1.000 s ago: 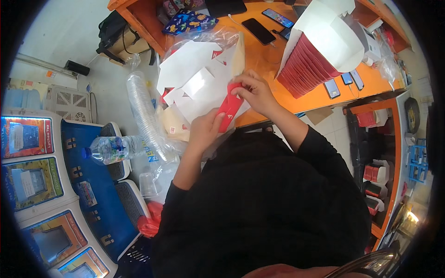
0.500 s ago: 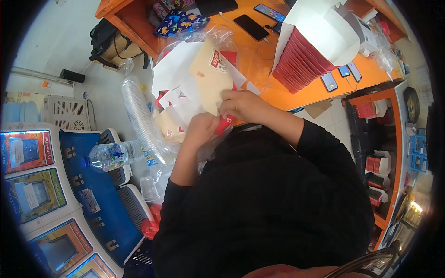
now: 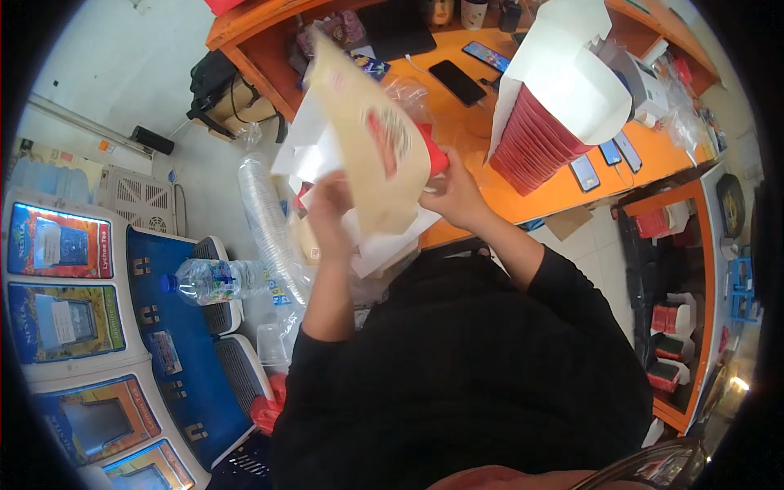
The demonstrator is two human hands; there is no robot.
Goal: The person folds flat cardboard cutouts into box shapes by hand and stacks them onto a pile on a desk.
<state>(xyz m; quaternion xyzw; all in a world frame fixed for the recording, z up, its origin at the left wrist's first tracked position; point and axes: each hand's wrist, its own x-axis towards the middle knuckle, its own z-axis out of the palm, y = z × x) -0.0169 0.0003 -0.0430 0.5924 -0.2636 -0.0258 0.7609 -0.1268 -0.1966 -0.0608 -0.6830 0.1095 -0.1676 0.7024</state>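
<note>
A cream card piece [image 3: 371,167] is held up between the two hands, to the left of the right hand [image 3: 459,194] and stretched forward, away from the body. Its red flap [image 3: 436,155], at the edge facing that hand, is pinched between thumb and fingers, so the piece is supported from its right side. Its long axis is slanted: the far tip is pointed ahead and to the left of the right hand, and the near end is brought down between the hands. The left hand [image 3: 331,208] is placed just beside the lower left edge, but it is blurred; whether the edge is touched, or the fingers are together or apart, cannot be told. White card pieces [image 3: 306,159] are seen ahead of the left hand, partly covered by the cream card piece. A sleeve of clear cups [image 3: 268,208] is seen to the left of the left hand; ahead and to the right of the right hand, a stack of red boxes [image 3: 539,143] is stood on the orange table [image 3: 457,118].
</note>
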